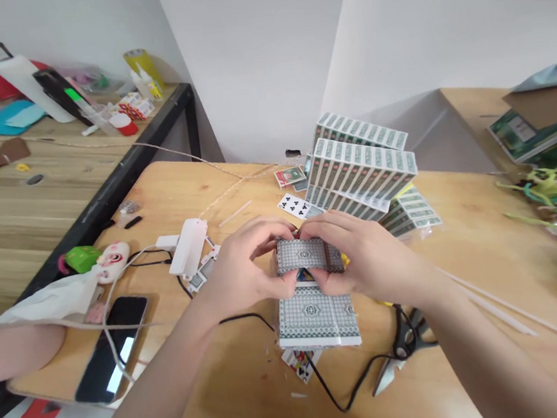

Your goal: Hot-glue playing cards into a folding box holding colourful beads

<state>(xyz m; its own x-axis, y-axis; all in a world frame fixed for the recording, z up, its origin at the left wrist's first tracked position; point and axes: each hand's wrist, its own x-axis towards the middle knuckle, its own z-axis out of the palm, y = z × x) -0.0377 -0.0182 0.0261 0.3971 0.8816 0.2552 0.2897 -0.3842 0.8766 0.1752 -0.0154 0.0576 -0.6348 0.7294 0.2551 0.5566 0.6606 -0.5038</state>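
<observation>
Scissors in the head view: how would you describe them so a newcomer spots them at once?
On the light wooden table, find the grey-patterned cards held by the left hand and right hand. To their lower right, by the right forearm, lie the scissors. Their looped black handles and silvery pointed blade set them apart from the thin black cord that curves beside them.

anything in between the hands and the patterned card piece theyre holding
Nothing visible does: the left hand and right hand both touch the patterned card piece directly, thumbs at its near edge. The black-handled scissors lie off to the right, nearer the person, not between them.
</observation>
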